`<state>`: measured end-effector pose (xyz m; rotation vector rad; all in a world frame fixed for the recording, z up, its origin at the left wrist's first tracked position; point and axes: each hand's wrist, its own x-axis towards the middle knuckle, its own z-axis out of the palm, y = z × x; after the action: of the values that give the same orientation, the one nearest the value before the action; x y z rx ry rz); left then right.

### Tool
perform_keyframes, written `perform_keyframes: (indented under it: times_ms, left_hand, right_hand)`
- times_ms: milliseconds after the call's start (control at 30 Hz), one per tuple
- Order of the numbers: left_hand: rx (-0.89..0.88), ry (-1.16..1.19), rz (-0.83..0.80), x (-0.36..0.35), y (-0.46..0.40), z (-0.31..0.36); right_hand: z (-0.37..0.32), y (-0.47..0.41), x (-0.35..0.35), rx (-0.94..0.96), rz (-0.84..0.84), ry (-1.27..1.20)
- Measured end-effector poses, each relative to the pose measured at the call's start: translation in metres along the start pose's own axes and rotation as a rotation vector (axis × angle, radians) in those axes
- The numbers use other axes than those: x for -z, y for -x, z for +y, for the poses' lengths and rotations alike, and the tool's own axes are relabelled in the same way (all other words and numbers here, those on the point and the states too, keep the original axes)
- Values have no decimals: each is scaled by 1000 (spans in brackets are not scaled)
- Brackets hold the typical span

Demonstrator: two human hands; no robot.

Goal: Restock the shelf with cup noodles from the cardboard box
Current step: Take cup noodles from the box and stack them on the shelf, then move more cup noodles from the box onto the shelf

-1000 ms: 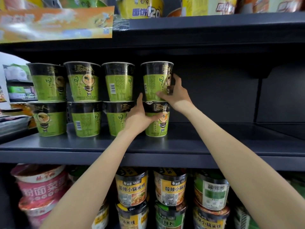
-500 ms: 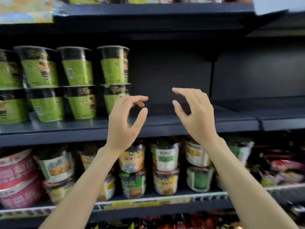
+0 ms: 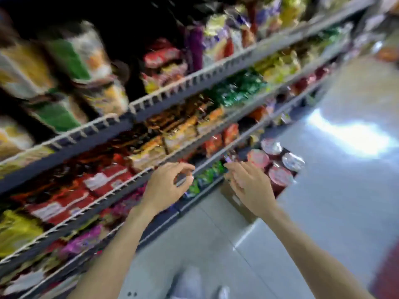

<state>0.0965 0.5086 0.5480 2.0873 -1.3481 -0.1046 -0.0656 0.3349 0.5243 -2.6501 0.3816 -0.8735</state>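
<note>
Both hands have been drawn back from the upper shelf of green cups, and the view has been swung down and to the right, so that lower shelves and the floor are now seen, heavily blurred. Nothing is held: the left hand point(image 3: 166, 186) is kept empty with its thumb and forefinger curled toward each other, not quite closed, and the right hand point(image 3: 250, 186) is spread open with loose fingers. Both are raised side by side with a gap between them, just in front of the shelf edge point(image 3: 121, 186), whose white wire rail runs diagonally up to the right. Behind that rail, rows of red, yellow and green packets point(image 3: 101, 180) are stacked tightly. A pale tiled floor point(image 3: 323, 212) is left open to the right, with a bright glare patch on it. On that floor, against the foot of the shelving, a cardboard box point(image 3: 235, 199) is set, partly covered by the right hand. Cup noodles point(image 3: 278, 173) with red and silver lids are packed upright in it, just beyond the right fingertips. White shoes point(image 3: 187, 283) are seen at the bottom edge.
</note>
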Motion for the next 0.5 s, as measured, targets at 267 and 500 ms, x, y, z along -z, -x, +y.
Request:
perform_keyframes:
  times_ms: [267,500]
  left_hand:
    - [101,35,-487,-194,-63,10]
    - [428,169,-537,-331,-174,-13]
  right_hand:
    - [153,120,-1,-659,-420,109]
    - [277,119,-21,-946,-499,120]
